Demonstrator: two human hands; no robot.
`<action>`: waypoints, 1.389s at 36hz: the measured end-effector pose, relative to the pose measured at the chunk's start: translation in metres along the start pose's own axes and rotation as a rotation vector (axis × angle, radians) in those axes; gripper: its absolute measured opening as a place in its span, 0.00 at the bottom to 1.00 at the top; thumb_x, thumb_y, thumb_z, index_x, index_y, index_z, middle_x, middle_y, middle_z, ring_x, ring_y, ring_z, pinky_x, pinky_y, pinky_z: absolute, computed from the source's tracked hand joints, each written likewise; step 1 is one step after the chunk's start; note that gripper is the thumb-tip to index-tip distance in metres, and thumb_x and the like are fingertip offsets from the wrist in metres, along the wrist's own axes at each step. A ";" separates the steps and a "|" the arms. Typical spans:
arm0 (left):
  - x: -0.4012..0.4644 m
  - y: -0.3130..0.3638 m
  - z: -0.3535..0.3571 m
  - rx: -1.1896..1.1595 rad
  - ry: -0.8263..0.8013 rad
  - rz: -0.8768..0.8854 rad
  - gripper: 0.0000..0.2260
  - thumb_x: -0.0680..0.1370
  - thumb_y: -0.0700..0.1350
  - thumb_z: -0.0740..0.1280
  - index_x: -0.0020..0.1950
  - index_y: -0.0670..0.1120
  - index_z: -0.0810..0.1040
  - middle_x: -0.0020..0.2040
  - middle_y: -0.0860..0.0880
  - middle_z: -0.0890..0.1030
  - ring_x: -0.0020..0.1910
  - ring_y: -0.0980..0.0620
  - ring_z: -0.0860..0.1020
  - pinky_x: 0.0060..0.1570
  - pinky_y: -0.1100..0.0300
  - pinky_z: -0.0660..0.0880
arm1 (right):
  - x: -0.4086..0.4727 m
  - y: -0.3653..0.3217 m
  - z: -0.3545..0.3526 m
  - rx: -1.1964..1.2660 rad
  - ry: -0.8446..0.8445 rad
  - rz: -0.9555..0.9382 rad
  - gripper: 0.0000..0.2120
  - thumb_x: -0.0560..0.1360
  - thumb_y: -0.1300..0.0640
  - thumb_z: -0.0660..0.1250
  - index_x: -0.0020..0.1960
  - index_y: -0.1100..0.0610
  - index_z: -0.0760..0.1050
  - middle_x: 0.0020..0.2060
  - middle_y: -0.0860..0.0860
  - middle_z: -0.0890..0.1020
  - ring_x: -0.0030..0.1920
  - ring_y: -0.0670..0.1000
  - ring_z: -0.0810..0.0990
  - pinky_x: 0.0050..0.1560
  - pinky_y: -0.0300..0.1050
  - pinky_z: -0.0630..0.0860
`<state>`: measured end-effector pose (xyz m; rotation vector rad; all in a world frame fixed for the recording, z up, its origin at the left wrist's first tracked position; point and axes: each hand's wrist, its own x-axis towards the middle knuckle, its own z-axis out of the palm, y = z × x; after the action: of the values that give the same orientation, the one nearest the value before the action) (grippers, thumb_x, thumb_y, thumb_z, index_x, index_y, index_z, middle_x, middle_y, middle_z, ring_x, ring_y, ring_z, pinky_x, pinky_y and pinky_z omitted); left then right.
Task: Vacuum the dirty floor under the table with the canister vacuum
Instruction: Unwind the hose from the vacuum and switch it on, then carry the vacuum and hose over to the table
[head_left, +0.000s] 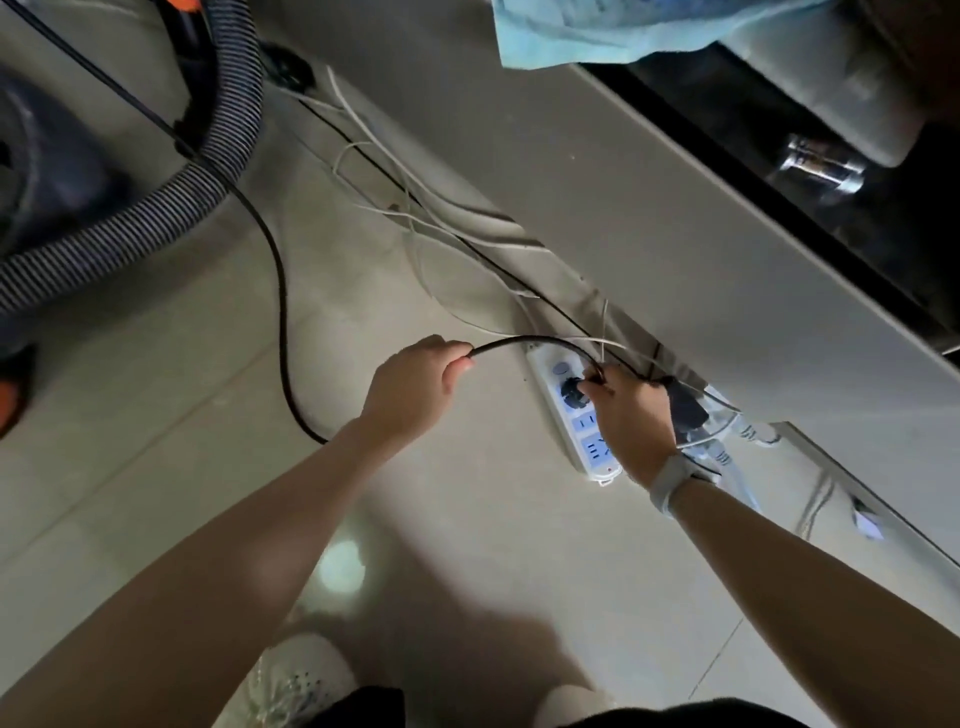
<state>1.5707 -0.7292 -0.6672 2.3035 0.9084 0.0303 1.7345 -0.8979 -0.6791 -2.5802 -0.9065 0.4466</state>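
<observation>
Currently pinching black plug (575, 387) with right hand (636, 423) at power strip (576, 415); left hand (415, 387) curled round vacuum cord (283, 312). Risk: crooked seating, cord tugging strip.

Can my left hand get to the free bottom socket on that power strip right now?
Probably yes: the left hand is near the power strip, bare floor between, and the bottom socket is uncovered. It grips the black cord, though.

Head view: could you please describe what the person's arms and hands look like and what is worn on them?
Both forearms are bare, with no sleeves in view. The right wrist carries a pale grey band, like a watch or tracker. The left hand and right hand wear no gloves.
</observation>
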 end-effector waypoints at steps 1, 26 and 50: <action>0.000 -0.003 0.000 -0.003 0.006 -0.019 0.10 0.81 0.44 0.60 0.56 0.44 0.80 0.46 0.43 0.78 0.44 0.40 0.76 0.39 0.56 0.66 | -0.003 0.000 0.004 -0.046 0.010 -0.039 0.10 0.76 0.56 0.64 0.46 0.61 0.81 0.31 0.60 0.82 0.32 0.62 0.80 0.32 0.43 0.66; -0.045 0.006 -0.063 0.148 -0.408 -0.166 0.23 0.81 0.48 0.59 0.76 0.51 0.61 0.72 0.46 0.67 0.69 0.45 0.68 0.67 0.53 0.65 | -0.054 -0.058 -0.038 0.129 -0.318 0.188 0.30 0.80 0.60 0.58 0.79 0.54 0.50 0.73 0.53 0.66 0.69 0.59 0.69 0.67 0.53 0.67; -0.270 0.139 -0.574 0.123 0.287 -0.532 0.22 0.77 0.50 0.57 0.71 0.45 0.70 0.70 0.43 0.70 0.70 0.39 0.66 0.64 0.39 0.65 | -0.171 -0.530 -0.386 -0.040 -0.364 -0.353 0.36 0.73 0.41 0.42 0.67 0.59 0.73 0.64 0.56 0.77 0.70 0.57 0.68 0.72 0.57 0.60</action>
<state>1.3078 -0.6472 -0.0790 2.1251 1.6869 0.0804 1.4839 -0.7149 -0.0765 -2.3383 -1.4737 0.8117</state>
